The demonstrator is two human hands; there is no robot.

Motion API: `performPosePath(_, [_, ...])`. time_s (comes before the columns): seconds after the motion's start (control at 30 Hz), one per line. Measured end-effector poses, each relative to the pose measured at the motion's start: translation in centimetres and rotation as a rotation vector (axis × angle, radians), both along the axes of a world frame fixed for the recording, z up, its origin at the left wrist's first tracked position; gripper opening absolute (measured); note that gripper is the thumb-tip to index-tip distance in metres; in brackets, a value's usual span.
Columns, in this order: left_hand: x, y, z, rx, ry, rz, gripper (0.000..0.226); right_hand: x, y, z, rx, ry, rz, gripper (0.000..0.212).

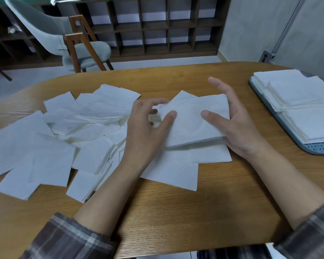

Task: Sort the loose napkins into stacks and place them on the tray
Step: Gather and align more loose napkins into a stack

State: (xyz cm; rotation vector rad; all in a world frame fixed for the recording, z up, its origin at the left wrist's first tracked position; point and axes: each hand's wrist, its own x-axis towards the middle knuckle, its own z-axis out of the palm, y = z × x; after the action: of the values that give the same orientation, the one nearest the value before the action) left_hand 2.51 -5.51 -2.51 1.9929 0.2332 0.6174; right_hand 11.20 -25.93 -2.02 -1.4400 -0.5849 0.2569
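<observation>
A small stack of white napkins [191,122] is held above the table between both hands. My left hand [146,131] pinches its left edge with thumb and curled fingers. My right hand [238,124] cradles the stack from the right, thumb on top and fingers under and behind it. Many loose white napkins [64,131] lie scattered over the left and middle of the wooden table [204,202], some under the held stack. At the right edge a blue-grey tray [292,135] carries stacks of napkins [299,101].
A grey chair with wooden legs [79,47] stands beyond the table's far left edge. Dark wooden shelving [157,25] lines the back wall. The table's near edge runs along the bottom of the view.
</observation>
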Motion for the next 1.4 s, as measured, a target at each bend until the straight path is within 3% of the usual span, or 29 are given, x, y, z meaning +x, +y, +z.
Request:
performPosePath(0.1, [0.0, -0.1, 0.7, -0.354, 0.157, -0.151, 0.047, 0.0, -0.2, 0.4, 0.16, 0.168, 0.042, 0.072])
performPosePath(0.17, [-0.1, -0.2, 0.9, -0.479, 0.184, -0.215, 0.049, 0.0, 0.0, 0.2, 0.095, 0.134, -0.004, 0.071])
performPosePath(0.27, [-0.3, -0.2, 0.7, -0.327, 0.09, -0.153, 0.047, 0.3, -0.1, 0.0, 0.009, 0.13, 0.031, 0.064])
performPosePath(0.4, [0.1, 0.4, -0.2, -0.134, 0.04, -0.13, 0.049, 0.2, -0.5, 0.8, 0.054, 0.222, 0.183, 0.033])
performPosePath(0.47, [0.0, -0.1, -0.7, -0.051, 0.018, -0.144, 0.055, 0.6, -0.7, 0.1, -0.068, 0.15, 0.1, 0.027])
performPosePath(0.57, [-0.2, -1.0, -1.1, 0.304, -0.098, -0.145, 0.064, 0.7, -0.7, -0.3, -0.239, -0.033, -0.116, 0.026])
performPosePath(0.73, [-0.5, -2.1, -2.4, 0.568, 0.032, -0.614, 0.032, 1.0, -1.0, 0.0, -0.27, -0.117, -0.28, 0.028])
performPosePath(0.93, [-0.5, -2.8, -2.7, 0.577, -0.007, -0.603, 0.009, 0.9, -0.8, -0.3, -0.294, -0.132, -0.262, 0.028])
performPosePath(1.07, [-0.4, -2.7, -2.8, 0.564, 0.004, -0.608, 0.008, 1.0, -0.8, -0.2, -0.286, -0.124, -0.258, 0.027])
performPosePath(1.2, [-0.4, -3.1, -3.0, 0.618, -0.026, -0.619, 0.025, 1.1, -0.8, -0.4, -0.282, -0.134, -0.255, 0.028])
performPosePath(1.4, [-0.4, -3.5, -3.2, 0.617, -0.057, -0.646, 0.013, 1.1, -0.8, -0.4, -0.283, -0.138, -0.261, 0.027])
